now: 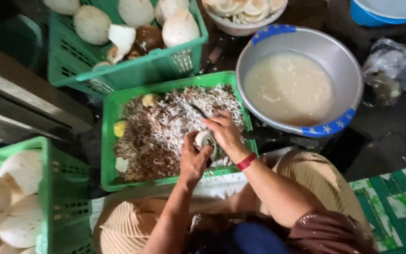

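Observation:
My left hand (192, 160) grips a small white piece of peeled coconut (204, 138) over a green plastic crate (110, 141) filled with brown and white shavings. My right hand (225, 132), with a red band on the wrist, holds a dark-bladed knife (199, 111) against the coconut piece. The knife's handle is hidden inside the fist. Both hands touch the coconut piece above the crate's near right corner.
A metal basin (339, 61) with a blue rim holds cloudy white liquid at right. A green crate (165, 61) of peeled coconuts stands behind, another green crate (52, 188) at left. A bowl of white slices (243, 14) sits at the top. A green patterned mat (395, 202) lies at lower right.

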